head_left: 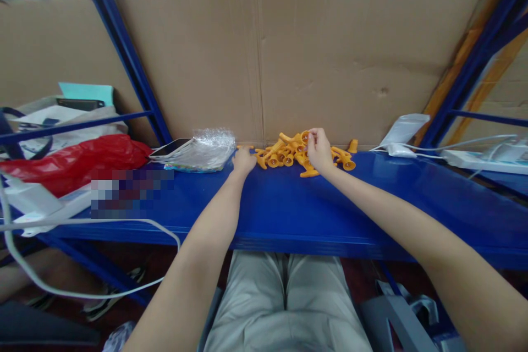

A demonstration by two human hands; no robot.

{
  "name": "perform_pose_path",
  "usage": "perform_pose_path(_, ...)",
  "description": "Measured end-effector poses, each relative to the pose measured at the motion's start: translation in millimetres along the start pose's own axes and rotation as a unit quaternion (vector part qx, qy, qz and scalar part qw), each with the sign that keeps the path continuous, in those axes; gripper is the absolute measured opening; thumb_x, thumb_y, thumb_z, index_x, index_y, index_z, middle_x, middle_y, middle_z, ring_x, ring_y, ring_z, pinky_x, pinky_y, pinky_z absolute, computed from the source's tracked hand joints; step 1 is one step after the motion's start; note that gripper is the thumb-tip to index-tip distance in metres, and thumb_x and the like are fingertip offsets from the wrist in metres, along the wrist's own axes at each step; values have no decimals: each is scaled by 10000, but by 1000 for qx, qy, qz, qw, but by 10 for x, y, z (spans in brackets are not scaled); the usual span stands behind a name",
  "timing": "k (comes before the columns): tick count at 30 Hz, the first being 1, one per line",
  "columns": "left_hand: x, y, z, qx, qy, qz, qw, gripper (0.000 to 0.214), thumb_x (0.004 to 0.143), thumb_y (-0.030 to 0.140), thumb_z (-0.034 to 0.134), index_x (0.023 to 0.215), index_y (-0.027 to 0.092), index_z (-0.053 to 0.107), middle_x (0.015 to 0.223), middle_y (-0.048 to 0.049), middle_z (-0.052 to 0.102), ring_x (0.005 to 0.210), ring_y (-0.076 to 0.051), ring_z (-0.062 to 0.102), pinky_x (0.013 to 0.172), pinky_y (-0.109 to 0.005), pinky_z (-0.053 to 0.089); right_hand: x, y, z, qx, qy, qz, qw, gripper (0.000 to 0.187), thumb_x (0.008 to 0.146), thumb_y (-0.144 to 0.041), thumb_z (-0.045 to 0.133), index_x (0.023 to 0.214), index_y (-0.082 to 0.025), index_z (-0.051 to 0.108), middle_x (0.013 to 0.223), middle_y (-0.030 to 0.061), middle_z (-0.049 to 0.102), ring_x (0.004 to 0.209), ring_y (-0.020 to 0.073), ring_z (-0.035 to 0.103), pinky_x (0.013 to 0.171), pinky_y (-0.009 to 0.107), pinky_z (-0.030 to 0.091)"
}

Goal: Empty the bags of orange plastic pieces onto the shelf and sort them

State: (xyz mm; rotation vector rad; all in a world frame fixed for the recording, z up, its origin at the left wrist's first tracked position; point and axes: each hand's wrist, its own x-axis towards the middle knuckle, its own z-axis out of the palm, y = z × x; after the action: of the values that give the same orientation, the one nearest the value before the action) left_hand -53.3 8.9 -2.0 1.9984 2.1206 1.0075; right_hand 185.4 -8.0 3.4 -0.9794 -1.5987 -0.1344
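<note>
A heap of orange plastic pieces [284,155], each with a cup-like end and a slim stem, lies at the back of the blue shelf. My right hand [320,149] is closed in a pinch at the rim of one orange piece [292,138], its cup turned towards me. At the heap's left end my left hand [244,161] is closed, fingers bent over and mostly hidden. A bit of another orange piece [246,147] shows just beyond those fingers.
A clear plastic packet [202,151] and a phone-like dark slab [175,147] lie left of the heap. Further left are a red bag [82,160] and white cables. A cardboard wall [330,55] stands behind; a white power strip [482,160] is at right.
</note>
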Motion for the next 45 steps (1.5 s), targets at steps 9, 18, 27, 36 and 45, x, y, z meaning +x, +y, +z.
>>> perform_pose_path(9, -12, 77, 109, 57, -122, 120, 984, 388, 830, 160, 524, 1160, 203, 722, 1262, -57, 698, 1207, -213, 618, 1055, -303, 456, -147, 187, -285, 116, 7, 73, 990, 314, 971, -538, 372, 969, -238, 467, 815, 32, 585, 560, 147, 580, 547, 295, 471)
perform_pose_path(18, -99, 160, 42, 0, -83, 161, 983, 456, 824, 118, 533, 1256, 191, 660, 1331, -47, 658, 1284, -204, 561, 1114, -303, 404, -139, 206, -222, 192, 3, 121, 974, 223, 920, -442, 508, 920, -221, 538, 771, 14, 607, 513, 135, 570, 499, 282, 476)
perform_pose_path(27, -344, 498, 3, -100, -67, 343, 931, 470, 879, 294, 577, 1338, 190, 581, 1402, -97, 597, 1328, -227, 521, 1148, -403, 371, -170, 60, -297, 172, -56, 67, 981, 247, 928, -455, 495, 929, -217, 562, 780, 20, 637, 493, 128, 560, 473, 276, 483)
perform_pose_path(36, -409, 551, -17, -65, -139, 294, 943, 295, 868, 174, 565, 1114, 215, 723, 1147, -52, 728, 1119, -212, 656, 1025, -335, 483, -185, -243, -538, -41, -180, -206, 961, 286, 992, -255, 325, 1036, -210, 603, 1087, 124, 674, 1030, 223, 640, 895, 381, 517)
perform_pose_path(45, -437, 575, -152, -51, 24, 201, 978, 395, 838, 91, 486, 1182, 240, 611, 1209, -63, 606, 1177, -220, 585, 1005, -323, 471, -137, -63, -532, -16, -163, -120, 979, 320, 988, -369, 394, 1021, -207, 669, 952, 92, 705, 897, 224, 666, 844, 389, 524)
